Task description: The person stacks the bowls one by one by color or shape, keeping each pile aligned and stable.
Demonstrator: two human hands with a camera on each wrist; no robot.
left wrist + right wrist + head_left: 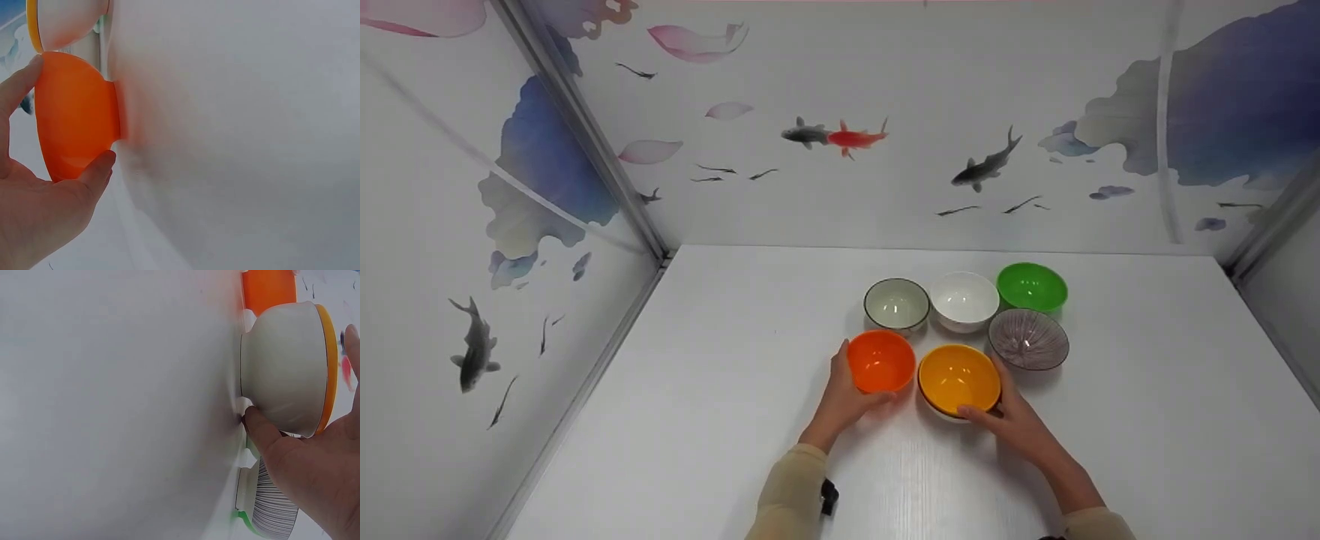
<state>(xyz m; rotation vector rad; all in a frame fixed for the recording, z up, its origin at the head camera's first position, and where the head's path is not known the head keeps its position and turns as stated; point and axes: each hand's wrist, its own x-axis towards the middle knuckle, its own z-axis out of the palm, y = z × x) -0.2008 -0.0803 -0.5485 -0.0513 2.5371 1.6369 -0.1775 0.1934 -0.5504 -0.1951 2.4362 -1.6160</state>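
The left hand [840,403] holds an orange bowl [881,361] from its left and front, with the thumb at the near side. In the left wrist view that hand [48,205] spans the upright orange bowl [76,118], whose foot is at the table surface. The right hand [1026,426] grips a yellow bowl [958,379] at its right and near side; a pale bowl is nested beneath it. The right wrist view shows the hand [312,467] around the pale outer bowl [287,368], with the yellow rim [329,371] above it.
Behind the held bowls stand a grey-green bowl [896,305], a white bowl [964,300] and a green bowl [1032,287]. A purple streaked bowl [1029,340] sits right of the yellow one. Patterned walls border the white table [697,420]. A small black object [829,496] is beside the left sleeve.
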